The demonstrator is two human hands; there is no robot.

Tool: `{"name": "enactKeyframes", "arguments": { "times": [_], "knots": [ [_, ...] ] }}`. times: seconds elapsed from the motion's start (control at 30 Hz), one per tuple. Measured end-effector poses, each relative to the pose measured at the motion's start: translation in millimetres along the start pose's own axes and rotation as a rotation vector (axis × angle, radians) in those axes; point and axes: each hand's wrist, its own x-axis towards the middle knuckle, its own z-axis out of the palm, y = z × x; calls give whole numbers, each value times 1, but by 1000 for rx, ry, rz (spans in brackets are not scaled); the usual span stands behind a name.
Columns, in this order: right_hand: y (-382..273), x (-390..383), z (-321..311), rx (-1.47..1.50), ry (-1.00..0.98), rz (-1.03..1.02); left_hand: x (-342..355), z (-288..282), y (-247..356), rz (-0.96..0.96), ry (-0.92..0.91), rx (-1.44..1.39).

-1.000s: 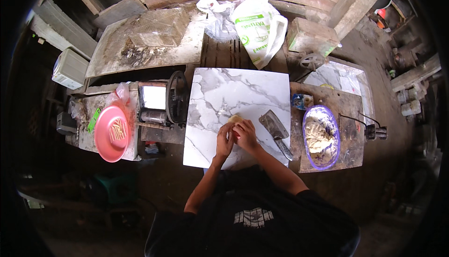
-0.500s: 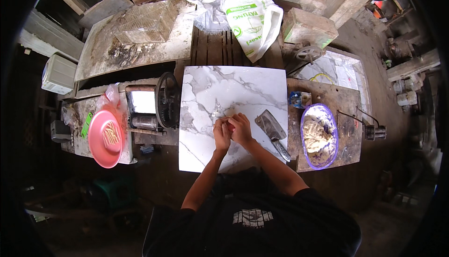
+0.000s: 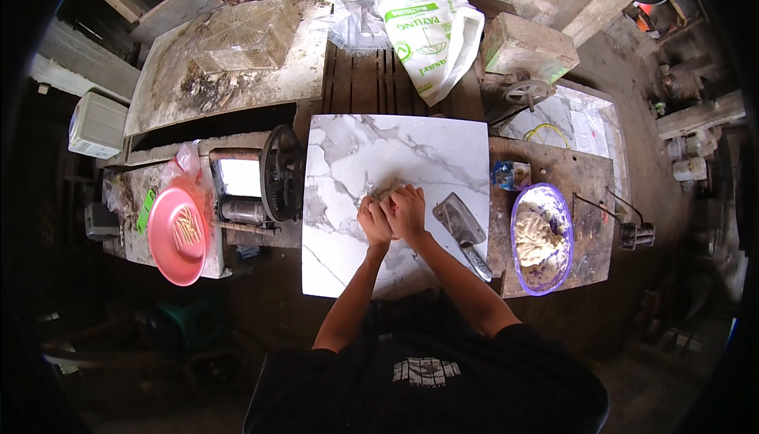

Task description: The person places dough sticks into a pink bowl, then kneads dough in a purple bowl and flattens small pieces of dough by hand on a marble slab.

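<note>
On the marble slab, head view: left hand and right hand touch side by side, each grip pressed down onto a pale dough piece near centre. Right: cleaver, then purple bowl of dough. Left: pink plate.

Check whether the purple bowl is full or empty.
Partly full. The purple bowl, right of the cleaver, holds a pale doughy heap that leaves part of its bottom bare.
</note>
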Motion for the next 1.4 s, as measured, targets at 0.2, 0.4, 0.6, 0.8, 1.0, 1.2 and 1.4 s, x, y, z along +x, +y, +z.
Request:
{"name": "enactKeyframes", "arguments": {
  "times": [0.2,0.4,0.6,0.8,1.0,1.2,1.4],
  "knots": [
    [-3,8,3,-118,-50,89,8,1,11,-150,26,51],
    [0,19,9,-163,-45,117,21,3,22,-188,21,68],
    [5,22,15,-168,-22,51,25,2,20,-162,10,117],
    [6,27,15,-92,-23,39,26,4,16,-127,29,74],
    [10,35,15,-128,-29,8,27,4,16,-104,-13,168],
    [15,42,19,-190,20,-23,32,9,13,41,39,187],
    [1,35,13,-236,89,-36,39,4,11,140,39,348]
  ]
}}
